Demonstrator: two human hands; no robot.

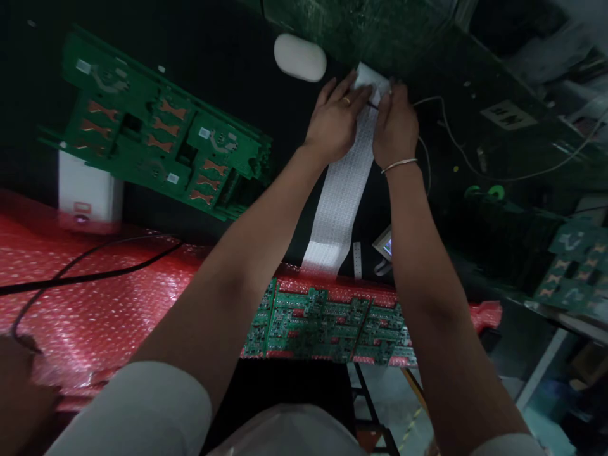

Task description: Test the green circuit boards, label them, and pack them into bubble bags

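A long white strip of small labels (342, 196) runs across the dark bench from the red bubble wrap up to my hands. My left hand (335, 117), with a ring on one finger, presses on the strip's far end. My right hand (395, 123), with a thin bangle at the wrist, pinches the same end, and a thin dark tool tip shows between the fingers. Below my forearms a green circuit board panel (327, 323) lies on the red bubble wrap (95, 297).
A stack of green boards with copper tabs (156, 136) lies at the left, above a white box (85, 190). A white oval object (300, 57) sits beyond my hands. Black cable (85, 269) crosses the bubble wrap. More boards (574, 266) rest at the right.
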